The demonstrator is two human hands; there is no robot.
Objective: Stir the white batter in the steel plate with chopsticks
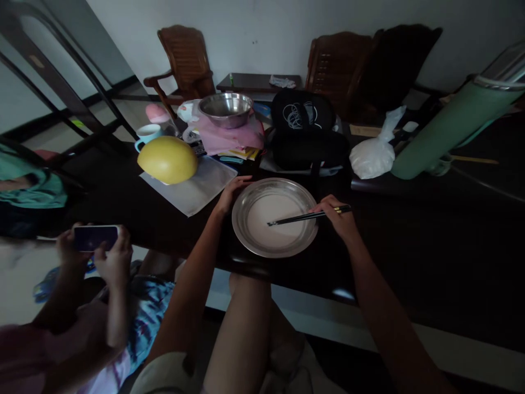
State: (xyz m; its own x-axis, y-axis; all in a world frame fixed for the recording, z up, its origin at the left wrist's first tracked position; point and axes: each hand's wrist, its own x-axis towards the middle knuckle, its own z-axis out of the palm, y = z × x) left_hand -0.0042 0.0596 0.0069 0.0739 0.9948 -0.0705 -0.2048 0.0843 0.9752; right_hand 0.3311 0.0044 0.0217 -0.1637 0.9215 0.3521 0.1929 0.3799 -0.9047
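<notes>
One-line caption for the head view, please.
Right hand holds dark chopsticks reaching into a metal basin of pale contents; left hand at its rim.

Dim light; pale wall [256, 24] at twelve o'clock; wooden armchair [184, 57] at eleven, chair [338, 60] at one, low table [250, 83] between.

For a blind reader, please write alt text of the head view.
The wearer's right hand holds dark chopsticks in a metal basin of whitish contents, the left hand beside the basin. To the left, another person holds a phone.
</notes>
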